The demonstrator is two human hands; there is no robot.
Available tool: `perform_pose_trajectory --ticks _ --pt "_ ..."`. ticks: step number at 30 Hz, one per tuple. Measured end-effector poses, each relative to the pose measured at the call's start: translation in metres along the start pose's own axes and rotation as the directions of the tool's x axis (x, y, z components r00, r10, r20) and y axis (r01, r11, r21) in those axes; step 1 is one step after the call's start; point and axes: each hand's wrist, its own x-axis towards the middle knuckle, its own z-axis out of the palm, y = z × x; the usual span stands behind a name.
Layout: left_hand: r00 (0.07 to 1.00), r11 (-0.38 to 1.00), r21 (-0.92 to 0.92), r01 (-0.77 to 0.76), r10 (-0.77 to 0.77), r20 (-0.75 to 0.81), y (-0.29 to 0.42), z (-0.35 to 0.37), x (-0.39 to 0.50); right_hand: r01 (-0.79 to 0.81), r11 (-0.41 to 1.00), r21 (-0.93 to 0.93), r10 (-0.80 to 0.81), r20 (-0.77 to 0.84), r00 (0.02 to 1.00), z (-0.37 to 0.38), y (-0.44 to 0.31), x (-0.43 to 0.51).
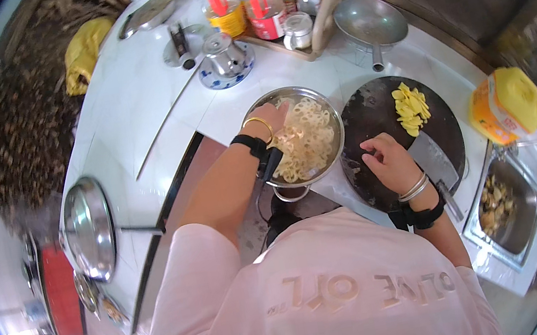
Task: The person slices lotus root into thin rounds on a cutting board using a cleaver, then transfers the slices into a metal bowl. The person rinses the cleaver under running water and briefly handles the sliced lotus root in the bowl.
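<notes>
My left hand (269, 118) reaches over the far left rim of a round stainless steel basin (339, 137). Its fingers touch the heap of sliced lotus root (308, 134) in water, and whether they grip any slices is hidden. Over the round dark chopping board (364, 103) hovers my right hand (389, 160), fingers loosely curled, thumb apart, nothing visible in it. A cleaver (432, 156) lies on the board just right of that hand, its handle towards me. Yellow slices (411, 109), perhaps ginger or potato, are piled on the board's far side.
Behind the board rests a wok (371, 22). Oil bottles (265, 3) stand in a rack. A yellow jug (506, 106) is beside the sink (521, 210), which holds brownish pieces of food. At left are a domed metal lid (90, 229) and a metal pot on a patterned plate (230, 80).
</notes>
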Motion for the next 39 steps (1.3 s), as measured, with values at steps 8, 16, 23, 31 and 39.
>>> perform_pose_trajectory --ticks 8,16,23,31,39 --pt "0.985 0.988 -0.116 -0.098 0.113 0.128 -0.016 0.01 0.038 -0.233 0.972 -0.023 0.232 -0.063 0.971 0.048 -0.027 0.025" --pt "0.968 0.96 -0.209 -0.187 0.217 0.129 -0.034 0.009 0.033 -0.247 0.961 -0.125 0.232 -0.123 0.965 0.12 -0.016 0.102" --pt "0.931 0.906 -0.222 -0.359 0.365 -0.017 -0.045 0.034 0.047 0.061 0.818 -0.572 -0.105 -0.044 0.994 0.145 -0.006 0.159" --pt "0.935 0.899 -0.257 -0.354 0.332 -0.125 -0.045 0.036 0.032 -0.061 0.841 -0.537 0.209 0.219 0.953 0.137 0.02 0.171" --pt "0.917 0.804 -0.474 -0.36 0.211 -0.34 -0.046 0.033 0.023 -0.166 0.952 -0.257 0.238 0.281 0.93 0.131 0.029 0.176"
